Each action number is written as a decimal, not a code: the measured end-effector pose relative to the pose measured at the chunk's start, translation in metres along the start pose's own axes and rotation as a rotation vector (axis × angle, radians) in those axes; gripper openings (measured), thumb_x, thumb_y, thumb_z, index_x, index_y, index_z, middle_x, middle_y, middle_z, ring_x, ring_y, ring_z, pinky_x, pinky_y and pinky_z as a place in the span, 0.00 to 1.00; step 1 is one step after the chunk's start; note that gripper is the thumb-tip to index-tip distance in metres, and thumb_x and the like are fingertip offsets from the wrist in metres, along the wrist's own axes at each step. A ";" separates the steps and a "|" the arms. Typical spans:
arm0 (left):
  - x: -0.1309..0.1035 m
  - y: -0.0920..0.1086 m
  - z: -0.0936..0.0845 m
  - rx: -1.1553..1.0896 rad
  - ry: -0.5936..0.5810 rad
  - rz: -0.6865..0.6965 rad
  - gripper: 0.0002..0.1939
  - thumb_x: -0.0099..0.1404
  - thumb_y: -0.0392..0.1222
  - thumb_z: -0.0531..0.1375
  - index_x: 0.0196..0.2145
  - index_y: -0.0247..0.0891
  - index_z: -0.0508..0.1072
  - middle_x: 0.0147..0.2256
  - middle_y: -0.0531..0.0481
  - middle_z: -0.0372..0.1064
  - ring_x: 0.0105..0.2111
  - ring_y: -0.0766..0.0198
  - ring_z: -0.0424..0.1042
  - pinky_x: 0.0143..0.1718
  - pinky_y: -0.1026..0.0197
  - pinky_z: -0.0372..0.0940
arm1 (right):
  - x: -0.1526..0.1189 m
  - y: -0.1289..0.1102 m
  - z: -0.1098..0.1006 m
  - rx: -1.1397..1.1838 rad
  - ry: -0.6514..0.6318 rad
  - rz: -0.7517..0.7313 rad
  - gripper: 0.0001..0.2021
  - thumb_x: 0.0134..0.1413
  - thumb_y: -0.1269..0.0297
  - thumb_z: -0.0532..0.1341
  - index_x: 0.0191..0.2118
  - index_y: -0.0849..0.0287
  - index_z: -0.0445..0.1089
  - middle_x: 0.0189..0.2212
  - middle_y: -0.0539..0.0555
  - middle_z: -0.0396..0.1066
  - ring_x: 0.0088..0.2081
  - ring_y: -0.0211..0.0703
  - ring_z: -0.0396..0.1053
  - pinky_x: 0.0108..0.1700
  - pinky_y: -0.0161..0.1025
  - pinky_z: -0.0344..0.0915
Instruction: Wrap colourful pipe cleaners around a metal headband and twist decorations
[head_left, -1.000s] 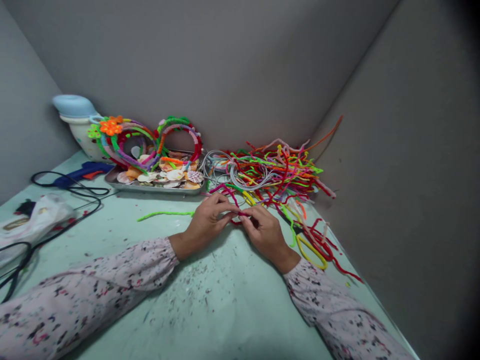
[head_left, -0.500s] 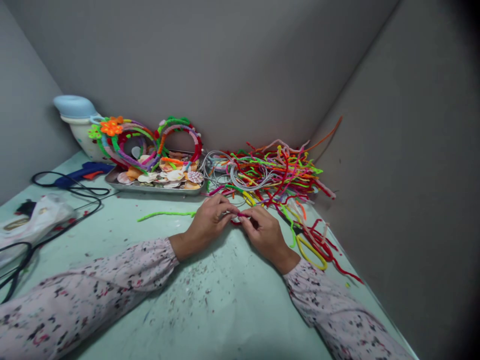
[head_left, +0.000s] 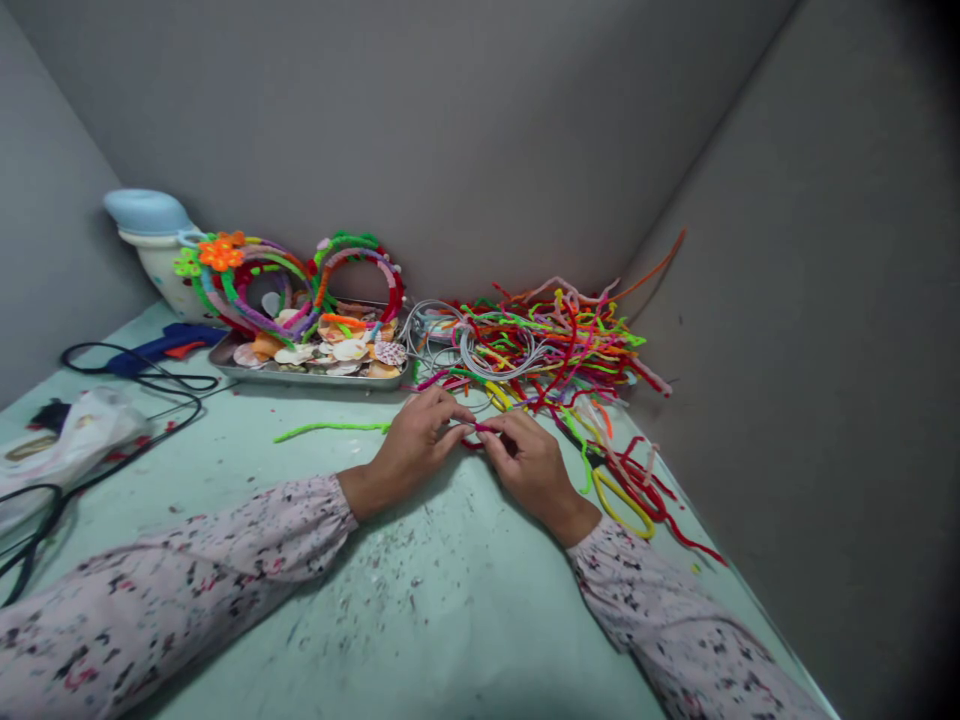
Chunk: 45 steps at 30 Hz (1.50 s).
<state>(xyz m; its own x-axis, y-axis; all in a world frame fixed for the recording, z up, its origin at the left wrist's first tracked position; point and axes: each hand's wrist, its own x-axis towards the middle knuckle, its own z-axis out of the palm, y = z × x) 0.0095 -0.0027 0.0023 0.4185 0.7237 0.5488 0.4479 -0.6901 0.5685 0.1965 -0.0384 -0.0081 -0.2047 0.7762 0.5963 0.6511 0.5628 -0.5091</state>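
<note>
Between my two hands, just above the middle of the pale green table (head_left: 450,590), is a dark pink-red pipe cleaner (head_left: 481,428). My left hand (head_left: 424,437) pinches it from the left between thumb and fingers. From the right, my right hand (head_left: 527,462) pinches it close by, so the fingertips nearly meet. Part of the pipe cleaner curves below the fingertips; the rest is hidden by the fingers. A bright green pipe cleaner (head_left: 330,428) lies on the table, running under my left hand. Behind my hands rests a coil of grey wire (head_left: 499,375).
A metal tray (head_left: 311,378) of shells stands at the back, with colourful headbands (head_left: 259,325) on it. Left are a bottle (head_left: 169,265), a blue glue gun (head_left: 157,348), black cable and a plastic bag (head_left: 94,430). Right lie piled pipe cleaners (head_left: 570,340) and yellow-handled scissors (head_left: 622,507).
Both hands have stayed in nearly the same place, still pinching the dark pink-red pipe cleaner. Only the fingertips and the piece between them have shifted very slightly.
</note>
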 end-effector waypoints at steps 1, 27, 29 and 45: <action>0.000 0.000 0.000 0.006 -0.010 -0.001 0.05 0.65 0.37 0.60 0.38 0.39 0.75 0.37 0.49 0.69 0.40 0.62 0.67 0.44 0.57 0.59 | 0.000 0.000 0.000 0.000 -0.002 0.001 0.06 0.60 0.68 0.59 0.40 0.58 0.72 0.34 0.53 0.72 0.35 0.42 0.69 0.37 0.37 0.65; 0.002 0.005 -0.005 0.095 -0.097 0.000 0.08 0.68 0.40 0.56 0.37 0.38 0.74 0.36 0.48 0.68 0.40 0.60 0.66 0.43 0.55 0.57 | 0.002 -0.003 -0.001 -0.017 -0.004 -0.016 0.05 0.60 0.68 0.59 0.39 0.58 0.72 0.34 0.54 0.72 0.38 0.43 0.70 0.39 0.39 0.65; 0.002 0.005 -0.005 0.084 -0.096 0.002 0.08 0.68 0.40 0.56 0.38 0.38 0.74 0.37 0.48 0.68 0.41 0.60 0.66 0.44 0.55 0.57 | 0.002 -0.003 -0.001 -0.016 -0.001 -0.013 0.05 0.60 0.68 0.59 0.39 0.58 0.73 0.34 0.54 0.72 0.38 0.43 0.70 0.39 0.39 0.65; 0.004 0.008 -0.006 0.017 -0.145 -0.077 0.10 0.67 0.41 0.54 0.34 0.38 0.75 0.34 0.49 0.68 0.38 0.60 0.66 0.42 0.55 0.58 | 0.001 0.000 0.000 -0.018 -0.020 -0.011 0.06 0.61 0.67 0.58 0.39 0.57 0.72 0.34 0.54 0.72 0.38 0.44 0.69 0.40 0.40 0.66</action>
<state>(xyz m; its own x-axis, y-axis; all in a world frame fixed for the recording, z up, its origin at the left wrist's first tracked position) 0.0098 -0.0053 0.0125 0.4914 0.7691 0.4086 0.4963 -0.6329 0.5943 0.1965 -0.0383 -0.0073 -0.2258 0.7758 0.5892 0.6617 0.5661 -0.4916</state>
